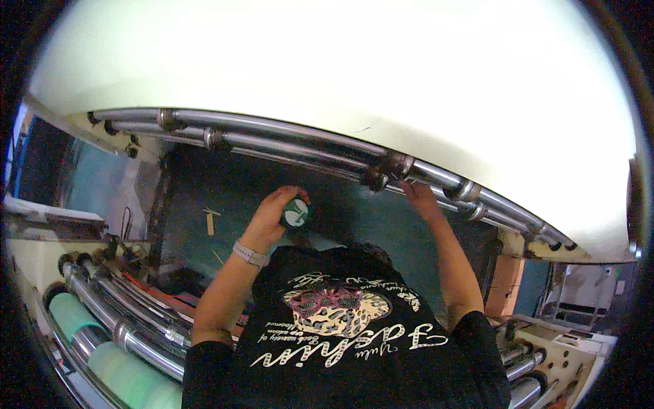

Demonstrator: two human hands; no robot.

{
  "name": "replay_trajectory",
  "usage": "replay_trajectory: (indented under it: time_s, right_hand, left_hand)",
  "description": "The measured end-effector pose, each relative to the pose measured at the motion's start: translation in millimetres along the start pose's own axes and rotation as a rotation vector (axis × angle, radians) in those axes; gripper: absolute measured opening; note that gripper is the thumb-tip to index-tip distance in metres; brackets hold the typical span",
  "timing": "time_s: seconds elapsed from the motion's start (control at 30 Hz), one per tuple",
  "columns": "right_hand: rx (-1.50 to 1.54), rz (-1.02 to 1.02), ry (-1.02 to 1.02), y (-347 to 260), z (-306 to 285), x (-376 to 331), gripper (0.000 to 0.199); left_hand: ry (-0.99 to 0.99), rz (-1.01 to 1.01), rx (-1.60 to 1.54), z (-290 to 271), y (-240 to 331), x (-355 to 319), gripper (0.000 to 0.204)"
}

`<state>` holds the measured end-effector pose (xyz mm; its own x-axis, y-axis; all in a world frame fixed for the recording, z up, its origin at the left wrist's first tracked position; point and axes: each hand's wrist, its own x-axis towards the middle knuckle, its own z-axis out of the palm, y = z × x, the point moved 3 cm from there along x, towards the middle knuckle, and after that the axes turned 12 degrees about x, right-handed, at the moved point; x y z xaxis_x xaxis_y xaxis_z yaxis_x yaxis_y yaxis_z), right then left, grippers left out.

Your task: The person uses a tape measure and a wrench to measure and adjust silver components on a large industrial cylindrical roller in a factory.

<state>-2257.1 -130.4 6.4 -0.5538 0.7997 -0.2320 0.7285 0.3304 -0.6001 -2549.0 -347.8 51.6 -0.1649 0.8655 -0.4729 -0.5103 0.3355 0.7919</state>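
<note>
Left grip (pixel 272 214): curled around the disc, watch (pixel 251 254) on its wrist.
Disc (pixel 296 213): in the left grip, below the rods (pixel 300 138) and apart from them; its white face bears a green mark, too small to read; its depth is hard to tell.
Right grip (pixel 420 196): at the lower rods, beside a collar (pixel 374 178); fingertips unclear, so I cannot tell whether it clasps anything.
Shirt (pixel 402 365): black, with pale script, upside down, around a printed hat.
Panel (pixel 340 61): glaring white, cut off above.
Green roller (pixel 133 378): cut off at lower left.
</note>
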Motion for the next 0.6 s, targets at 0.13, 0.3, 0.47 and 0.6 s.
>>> replay_trajectory:
  time_s: [0.13,0.3,0.47,0.6]
  right_hand:
    - [0.073,-0.155,0.201,-20,10,-27,0.036]
    - [0.764,0.011,-0.020,-73,41,-95,0.040]
    - [0.975,-0.053,0.073,-41,65,-115,0.037]
    - [0.935,-0.069,0.141,-31,68,-126,0.044]
  left_hand:
    - [-0.017,-0.051,-0.004,46,1,17,0.020]
    - [-0.143,-0.181,0.114,101,-29,39,0.025]
    - [-0.186,-0.264,0.206,115,-65,49,0.027]
    - [-0.207,-0.383,0.338,140,-63,48,0.026]
